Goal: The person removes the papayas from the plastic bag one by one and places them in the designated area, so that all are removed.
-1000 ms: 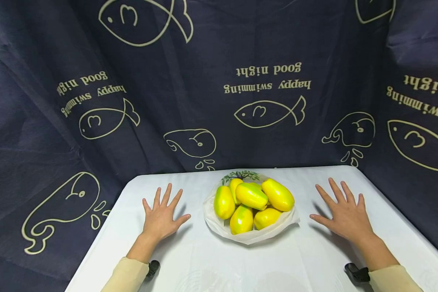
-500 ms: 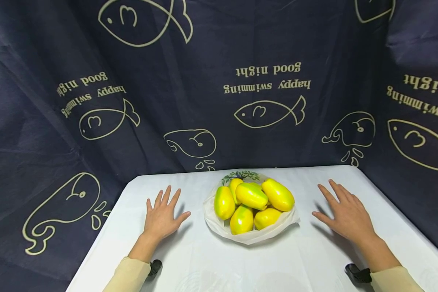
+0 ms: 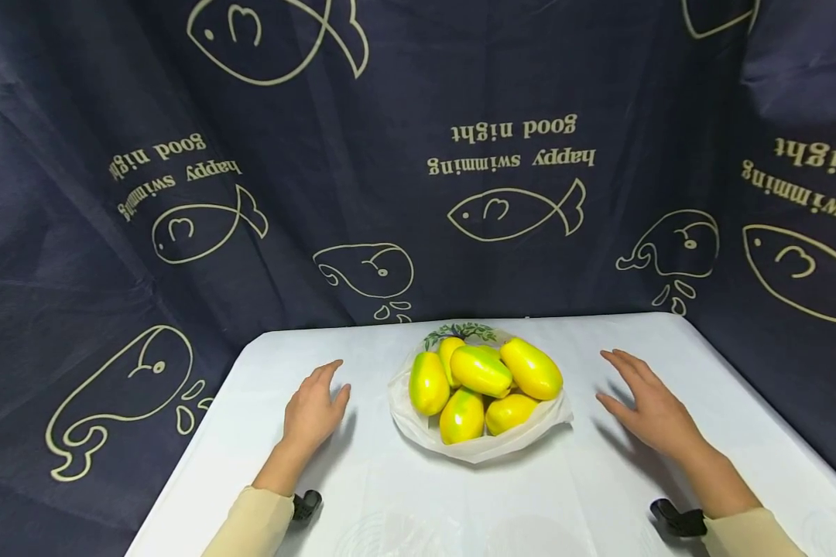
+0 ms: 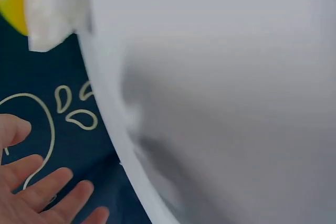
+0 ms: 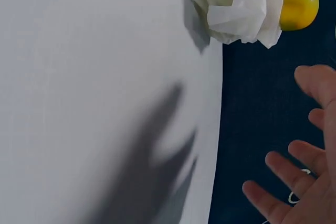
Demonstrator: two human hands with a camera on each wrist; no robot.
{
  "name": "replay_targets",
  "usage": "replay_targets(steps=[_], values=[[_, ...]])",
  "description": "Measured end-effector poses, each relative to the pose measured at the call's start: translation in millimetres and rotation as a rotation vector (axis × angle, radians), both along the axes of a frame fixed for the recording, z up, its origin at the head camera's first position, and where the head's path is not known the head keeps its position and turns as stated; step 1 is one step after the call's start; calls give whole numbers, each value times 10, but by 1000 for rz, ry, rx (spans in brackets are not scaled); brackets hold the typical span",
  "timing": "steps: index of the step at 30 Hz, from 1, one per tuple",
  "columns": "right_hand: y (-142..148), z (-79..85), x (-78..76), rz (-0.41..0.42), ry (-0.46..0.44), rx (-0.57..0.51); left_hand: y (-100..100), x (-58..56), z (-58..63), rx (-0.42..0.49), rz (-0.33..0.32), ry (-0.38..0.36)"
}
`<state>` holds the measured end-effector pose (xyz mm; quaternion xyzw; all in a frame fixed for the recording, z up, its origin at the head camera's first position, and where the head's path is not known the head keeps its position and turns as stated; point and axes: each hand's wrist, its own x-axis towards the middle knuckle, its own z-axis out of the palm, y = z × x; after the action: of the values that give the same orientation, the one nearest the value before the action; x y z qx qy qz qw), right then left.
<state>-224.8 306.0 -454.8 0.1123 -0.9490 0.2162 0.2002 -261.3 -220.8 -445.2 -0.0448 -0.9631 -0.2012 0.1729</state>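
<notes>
In the head view, a white plastic bag (image 3: 475, 452) with a green tree print stands at the middle of the table. Its mouth is spread wide around several glossy yellow fruits (image 3: 481, 372) with green patches, shaped like papayas or mangoes. To the left of the bag, my left hand (image 3: 313, 412) hovers over the tablecloth with thumb and fingers apart. My right hand (image 3: 657, 414) hangs on the other side, fingers slightly bent and thumb spread. Neither hand touches the bag or holds anything. The right wrist view shows the bag's side (image 5: 239, 14) beyond the fingers.
A white cloth covers the table (image 3: 390, 510). Behind and beside it hangs a dark blue curtain (image 3: 390, 178) with fish and whale drawings. Black bands with small devices (image 3: 677, 518) sit at both wrists.
Both hands, earlier spread with palms down, have turned inward so the palms face the bag more, fingers closer together. The bag and fruits have stayed in place.
</notes>
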Motion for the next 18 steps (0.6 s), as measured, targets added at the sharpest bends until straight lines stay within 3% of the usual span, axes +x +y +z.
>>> replay_targets(steps=[4, 8, 18], values=[[-50, -9, -14, 35, 13, -44, 51, -23, 40, 154, 2, -94], [-112, 2, -25, 68, 59, -73, 102, -53, 52, 288, -38, -165], [-264, 59, -45, 92, 67, -211, 320, -115, 3, 532, -135, -214]])
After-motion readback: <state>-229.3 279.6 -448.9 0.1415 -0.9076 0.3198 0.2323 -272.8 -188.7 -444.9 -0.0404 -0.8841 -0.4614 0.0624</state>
